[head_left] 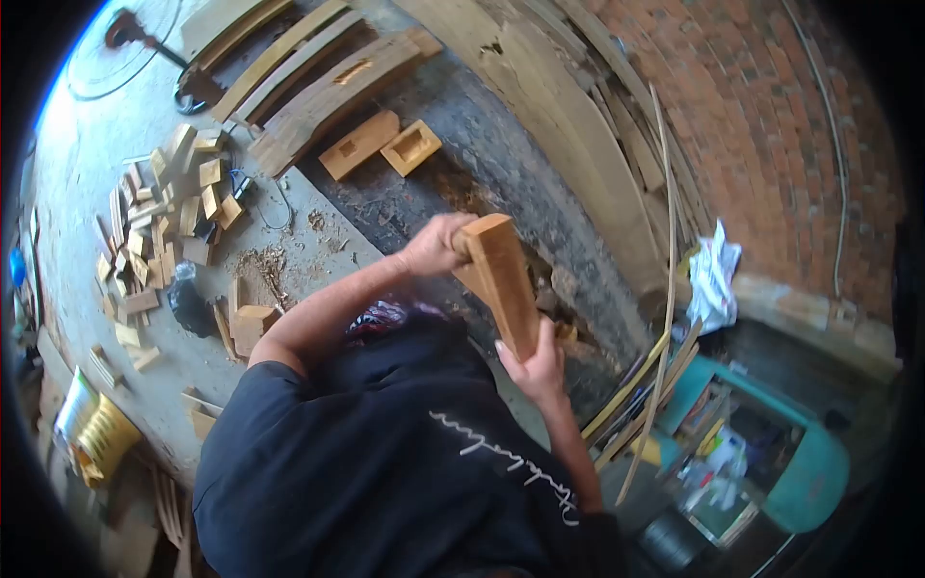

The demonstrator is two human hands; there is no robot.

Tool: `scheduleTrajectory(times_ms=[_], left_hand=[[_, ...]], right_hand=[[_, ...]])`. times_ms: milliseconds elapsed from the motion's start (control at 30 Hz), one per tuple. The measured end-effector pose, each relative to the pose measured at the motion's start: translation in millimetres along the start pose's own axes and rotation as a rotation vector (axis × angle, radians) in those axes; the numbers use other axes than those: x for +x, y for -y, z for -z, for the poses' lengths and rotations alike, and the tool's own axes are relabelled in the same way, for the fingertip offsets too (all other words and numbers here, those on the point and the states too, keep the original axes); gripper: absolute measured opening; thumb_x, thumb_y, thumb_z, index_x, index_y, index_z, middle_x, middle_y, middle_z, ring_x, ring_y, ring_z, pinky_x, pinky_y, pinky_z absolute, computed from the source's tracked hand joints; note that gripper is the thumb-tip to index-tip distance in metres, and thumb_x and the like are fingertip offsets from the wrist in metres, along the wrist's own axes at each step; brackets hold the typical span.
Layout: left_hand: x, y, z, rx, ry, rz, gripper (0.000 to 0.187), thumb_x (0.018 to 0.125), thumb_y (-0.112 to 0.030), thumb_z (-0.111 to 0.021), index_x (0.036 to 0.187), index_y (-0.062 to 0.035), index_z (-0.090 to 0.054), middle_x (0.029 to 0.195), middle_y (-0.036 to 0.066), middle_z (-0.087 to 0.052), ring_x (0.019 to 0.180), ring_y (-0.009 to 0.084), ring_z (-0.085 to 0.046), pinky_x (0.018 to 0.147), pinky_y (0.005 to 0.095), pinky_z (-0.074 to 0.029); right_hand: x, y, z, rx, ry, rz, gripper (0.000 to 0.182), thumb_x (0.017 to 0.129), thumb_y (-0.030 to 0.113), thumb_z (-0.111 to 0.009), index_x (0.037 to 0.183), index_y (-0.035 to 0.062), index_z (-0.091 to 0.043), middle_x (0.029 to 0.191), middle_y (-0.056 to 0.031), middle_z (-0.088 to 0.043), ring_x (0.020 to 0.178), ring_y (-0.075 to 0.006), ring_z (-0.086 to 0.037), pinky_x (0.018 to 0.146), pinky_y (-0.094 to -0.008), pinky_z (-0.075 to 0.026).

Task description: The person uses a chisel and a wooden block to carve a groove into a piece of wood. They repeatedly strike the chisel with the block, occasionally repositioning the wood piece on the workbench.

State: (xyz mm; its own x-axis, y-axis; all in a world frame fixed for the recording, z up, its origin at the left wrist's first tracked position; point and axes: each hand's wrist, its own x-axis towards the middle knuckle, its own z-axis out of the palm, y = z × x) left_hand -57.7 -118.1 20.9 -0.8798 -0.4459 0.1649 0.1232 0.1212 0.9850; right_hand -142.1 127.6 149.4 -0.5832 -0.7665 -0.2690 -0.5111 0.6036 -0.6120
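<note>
A long, squared wooden block [506, 284] is held up in front of my body, its far end tilted up and away. My left hand [436, 248] is closed at the far end, on the left side of the block, its fingertips partly hidden. The near end is gripped by my right hand [538, 368], with the thumb lying along the wood. Beyond my hands, a wooden block with a square recess [358, 144] lies beside a shorter block with a rectangular hollow [411, 147] on a dark, worn surface.
Long boards [337, 87] lie at the upper left, one with a slot cut in it. Many wood offcuts [145, 226] and shavings [265, 270] cover the floor at left. A thick slab [549, 125] runs along the brick wall [761, 116]. A teal container [814, 477] stands lower right.
</note>
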Motion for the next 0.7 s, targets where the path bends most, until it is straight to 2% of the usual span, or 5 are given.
scheduleTrajectory(times_ms=[233, 333, 500, 633, 700], left_hand=[[-18.5, 7.1, -26.8, 0.156, 0.152, -0.04, 0.026, 0.071, -0.014, -0.073, 0.095, -0.0119, -0.063, 0.094, 0.009, -0.062, 0.102, 0.0307, -0.058, 0.092, 0.0437, -0.039], [-22.1, 6.7, -29.4, 0.183, 0.133, -0.12, 0.033, 0.067, -0.014, -0.073, 0.098, -0.012, -0.063, 0.094, 0.007, -0.06, 0.102, 0.029, -0.055, 0.092, 0.0431, -0.038], [-25.6, 7.7, -29.3, 0.242, 0.187, -0.141, 0.033, 0.064, -0.016, -0.071, 0.096, -0.0128, -0.062, 0.091, 0.007, -0.058, 0.098, 0.0281, -0.055, 0.091, 0.0415, -0.038], [-24.3, 9.1, -29.1, 0.233, 0.139, -0.17, 0.034, 0.063, -0.016, -0.071, 0.095, -0.0123, -0.061, 0.09, 0.007, -0.057, 0.096, 0.0286, -0.054, 0.089, 0.0415, -0.038], [-26.8, 9.8, -33.5, 0.221, 0.149, -0.199, 0.034, 0.063, -0.016, -0.07, 0.095, -0.0121, -0.06, 0.089, 0.007, -0.057, 0.095, 0.0291, -0.054, 0.088, 0.0417, -0.038]], right_hand=[[-12.7, -5.7, -0.4, 0.329, -0.224, 0.397, 0.055, 0.076, 0.022, -0.08, 0.114, -0.0023, -0.048, 0.098, -0.0192, -0.061, 0.09, -0.033, -0.062, 0.081, -0.0415, -0.05], [-16.1, -21.2, -12.0, 0.007, -0.043, -0.045, 0.058, 0.078, 0.029, -0.08, 0.116, 0.0001, -0.046, 0.093, -0.0254, -0.065, 0.091, -0.0454, -0.067, 0.074, -0.0481, -0.052], [-22.6, 22.1, 1.3, 0.499, -0.412, -0.072, 0.052, 0.078, 0.015, -0.076, 0.116, -0.0061, -0.048, 0.09, -0.0084, -0.055, 0.089, -0.0264, -0.061, 0.081, -0.0419, -0.05], [-11.0, -18.9, -7.4, 0.043, -0.16, 0.34, 0.055, 0.074, 0.019, -0.079, 0.115, -0.0021, -0.05, 0.102, -0.0199, -0.062, 0.093, -0.0307, -0.067, 0.081, -0.0415, -0.052], [-19.7, -23.5, -10.0, -0.063, 0.02, -0.07, 0.058, 0.074, 0.022, -0.082, 0.117, -0.0002, -0.05, 0.109, -0.0257, -0.062, 0.1, -0.0306, -0.067, 0.084, -0.0405, -0.052]])
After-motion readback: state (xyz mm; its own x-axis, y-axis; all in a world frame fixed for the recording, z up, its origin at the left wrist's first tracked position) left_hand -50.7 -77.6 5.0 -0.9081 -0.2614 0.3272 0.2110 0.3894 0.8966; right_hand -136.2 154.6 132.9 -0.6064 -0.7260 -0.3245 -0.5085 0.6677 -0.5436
